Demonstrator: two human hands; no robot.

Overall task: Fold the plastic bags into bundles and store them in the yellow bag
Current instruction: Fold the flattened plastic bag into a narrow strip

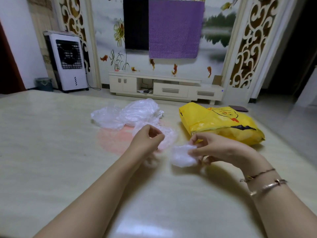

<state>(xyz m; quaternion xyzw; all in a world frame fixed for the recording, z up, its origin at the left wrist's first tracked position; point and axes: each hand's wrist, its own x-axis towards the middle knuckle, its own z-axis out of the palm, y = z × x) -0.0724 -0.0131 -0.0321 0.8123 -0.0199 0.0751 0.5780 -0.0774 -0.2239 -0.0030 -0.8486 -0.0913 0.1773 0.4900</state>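
Observation:
A crumpled white plastic bundle (182, 156) sits just above the table in the middle, pinched by my right hand (211, 148) at its right edge. My left hand (147, 140) hovers to its left with curled fingers, pinching a thin clear plastic bag (169, 137) that trails toward the bundle. A pile of loose clear plastic bags (130, 114) lies farther back. The yellow bag (221, 124) with a duck print lies on its side at the right, its opening toward my right hand, with pale bundles showing through it.
The glossy cream table (60, 152) has a pink patch (113, 138) under the loose bags. A dark flat object (239, 109) lies behind the yellow bag. Beyond the table stand a TV cabinet (164, 86) and a white air cooler (68, 60).

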